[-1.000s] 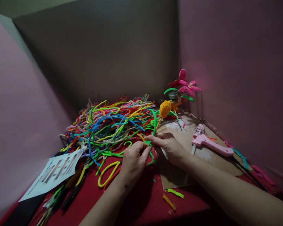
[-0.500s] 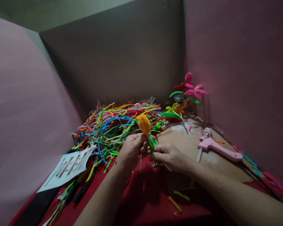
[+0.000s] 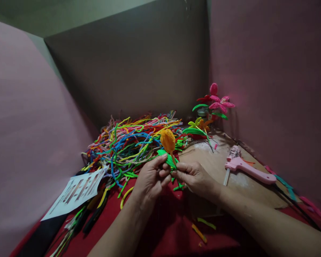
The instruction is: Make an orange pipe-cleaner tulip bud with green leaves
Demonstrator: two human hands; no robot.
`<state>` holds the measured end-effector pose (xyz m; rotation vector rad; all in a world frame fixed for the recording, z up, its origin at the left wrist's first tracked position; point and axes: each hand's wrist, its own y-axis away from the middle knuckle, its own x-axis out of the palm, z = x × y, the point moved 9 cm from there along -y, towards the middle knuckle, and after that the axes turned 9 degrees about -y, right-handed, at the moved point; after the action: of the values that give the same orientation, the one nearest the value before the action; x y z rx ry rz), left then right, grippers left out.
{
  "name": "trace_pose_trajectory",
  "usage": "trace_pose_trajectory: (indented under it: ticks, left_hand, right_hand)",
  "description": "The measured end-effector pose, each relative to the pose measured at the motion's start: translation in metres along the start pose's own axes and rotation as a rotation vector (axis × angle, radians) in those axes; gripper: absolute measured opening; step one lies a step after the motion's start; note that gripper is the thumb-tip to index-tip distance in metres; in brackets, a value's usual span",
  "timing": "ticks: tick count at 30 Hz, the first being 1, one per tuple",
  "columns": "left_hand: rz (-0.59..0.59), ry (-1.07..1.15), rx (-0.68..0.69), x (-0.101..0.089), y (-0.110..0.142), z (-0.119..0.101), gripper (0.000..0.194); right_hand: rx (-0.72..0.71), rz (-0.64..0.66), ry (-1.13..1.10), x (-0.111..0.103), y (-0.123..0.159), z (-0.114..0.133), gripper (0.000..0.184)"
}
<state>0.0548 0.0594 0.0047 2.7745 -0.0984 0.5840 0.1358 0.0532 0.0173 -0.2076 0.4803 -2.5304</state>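
An orange pipe-cleaner flower stands upright between my hands, its bud at the top and a thin orange stem below. A green pipe-cleaner leaf lies against the stem on its left side. My left hand pinches this leaf between thumb and fingers. My right hand is closed around the lower stem, where the leaf's base meets it. The fingers hide the exact joint. More green pipe cleaner shows just beneath the right fingertips.
Behind my hands lies a heap of coloured pipe cleaners. A pink glue gun rests on a cardboard sheet at right. Finished pink flowers stand behind it. At left are a printed sheet and black-and-yellow-handled pliers. Offcuts lie in front.
The flower has shifted slightly right and tilted. The green leaf, earlier behind the stem near my right fingers, now points up-left with my left fingers on it.
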Motion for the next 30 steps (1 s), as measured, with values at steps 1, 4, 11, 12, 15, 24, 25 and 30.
trace_pose_trajectory:
  ticks: [1,4,11,12,15,24,25,30]
  left_hand:
    - [-0.015,-0.002,0.026,-0.003,0.0,-0.005,0.019]
    - [-0.088,-0.089,0.129,-0.02,0.001,-0.022,0.019]
    - [-0.459,-1.47,1.156,0.01,0.06,-0.086,0.036]
    - [-0.396,-1.657,1.237,0.025,0.061,-0.079,0.033]
    - [-0.225,-1.969,1.277,0.048,0.051,-0.057,0.019]
    - [-0.133,-1.622,0.811,0.026,0.02,-0.048,0.019]
    - [-0.151,-1.633,0.822,0.024,0.019,-0.048,0.019]
    - [-0.409,-1.906,0.917,0.013,0.02,-0.057,0.018]
  right_hand:
    - [0.011,-0.002,0.025,0.0,0.0,0.0,0.019]
    - [0.074,-0.006,0.029,-0.001,0.002,-0.004,0.025]
    - [0.12,0.03,0.014,0.003,0.002,-0.012,0.025]
    - [0.111,0.037,0.014,0.003,0.002,-0.011,0.024]
    - [0.09,0.038,0.015,0.003,0.001,-0.01,0.025]
    - [0.101,0.016,-0.096,0.0,0.001,-0.007,0.025]
    - [0.098,0.008,-0.102,-0.001,0.001,-0.007,0.026]
    - [0.078,-0.034,-0.095,-0.006,-0.001,-0.008,0.027]
